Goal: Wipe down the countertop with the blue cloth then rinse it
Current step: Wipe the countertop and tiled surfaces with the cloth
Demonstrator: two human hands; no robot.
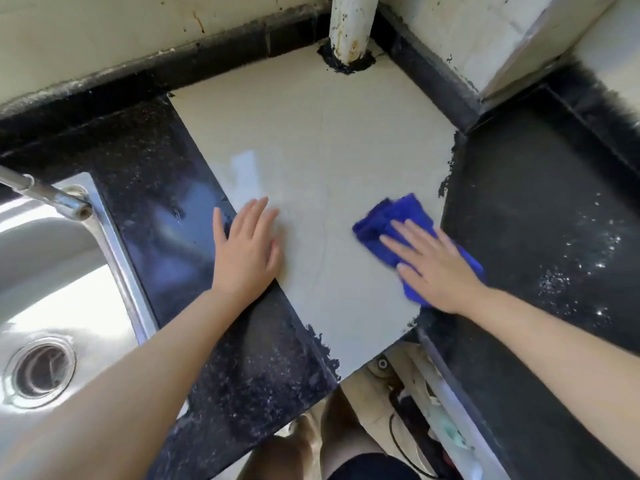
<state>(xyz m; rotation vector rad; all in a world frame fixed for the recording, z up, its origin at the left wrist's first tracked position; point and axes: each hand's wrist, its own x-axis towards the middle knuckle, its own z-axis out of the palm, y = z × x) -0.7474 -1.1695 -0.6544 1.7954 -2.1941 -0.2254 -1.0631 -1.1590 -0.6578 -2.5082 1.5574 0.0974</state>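
While the right hand (438, 268) lies flat on one blue cloth (391, 216), fingers straight and spread, the cloth is pinned under the palm against the counter (322, 140). Grip state: released, pressing, not curled round the cloth. The cloth is bunched; most of it sticks out beyond the fingertips, a smaller part shows behind the heel of the hand. It sits on the pale centre panel of the counter, right at that panel's edge, touching the seam with the dark slab (540, 202) just right of the hand.

Left hand (247, 247): also flat, fingers straight, holding nothing. It rests on the counter well left of the cloth, straddling the seam between the pale panel and the speckled dark strip (152, 188).

Count: two hands, two bare forearms, one cloth, one pale panel, two dark sections flanking it.

Left of the left hand: one steel sink (52, 271) with one drain (40, 370); one tap spout (45, 194) reaches over its far corner.

Far beyond both hands: one white pipe (349, 26), rust-spotted, stands upright through the counter's back corner, dark sealant round its base.

White specks are scattered on the dark slab right of the right hand.
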